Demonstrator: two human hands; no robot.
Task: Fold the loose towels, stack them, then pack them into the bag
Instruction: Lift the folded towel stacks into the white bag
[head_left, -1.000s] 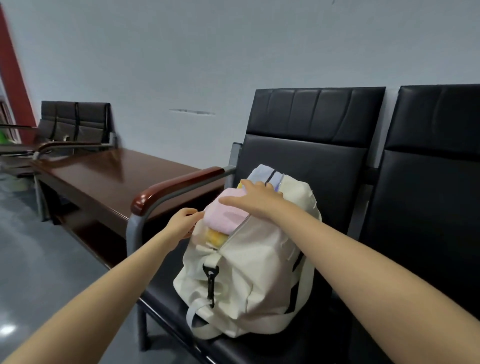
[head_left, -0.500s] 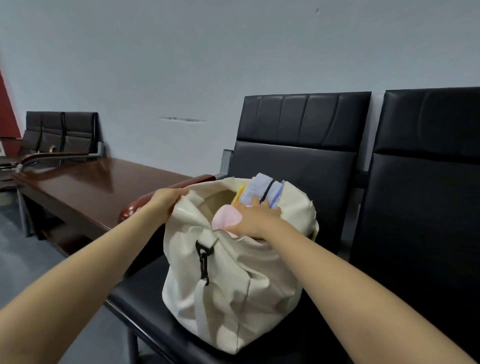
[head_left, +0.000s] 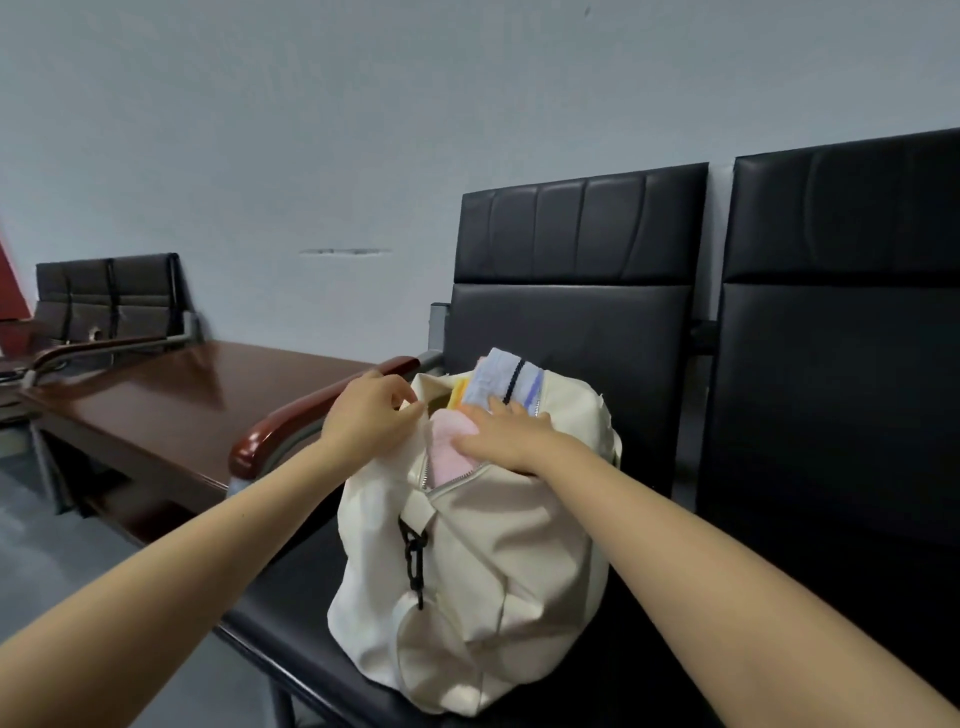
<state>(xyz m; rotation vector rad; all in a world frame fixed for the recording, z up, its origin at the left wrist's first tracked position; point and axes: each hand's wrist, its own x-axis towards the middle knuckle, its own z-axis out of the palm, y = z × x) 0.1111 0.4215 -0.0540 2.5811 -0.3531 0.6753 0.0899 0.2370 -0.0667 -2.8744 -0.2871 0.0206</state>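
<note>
On the black padded bench seat (head_left: 311, 613) stands the cream canvas duffel bag (head_left: 483, 587), its zip mouth gaping and stuffed with folded towels: a pale blue striped one (head_left: 498, 376) poking up, a soft pink one (head_left: 451, 441) in front. My left hand (head_left: 371, 415) pinches the bag's rim to hold it wide while my right hand (head_left: 511, 434), fingers flat, presses the pink towel down. Packing looks nearly done; next I judge a firm push to seat the stack below the zip.

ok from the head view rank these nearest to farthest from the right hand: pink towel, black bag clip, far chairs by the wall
1. pink towel, under the right hand, in the bag's mouth.
2. black bag clip, lower on the bag's front.
3. far chairs, left, beyond the table.
</note>
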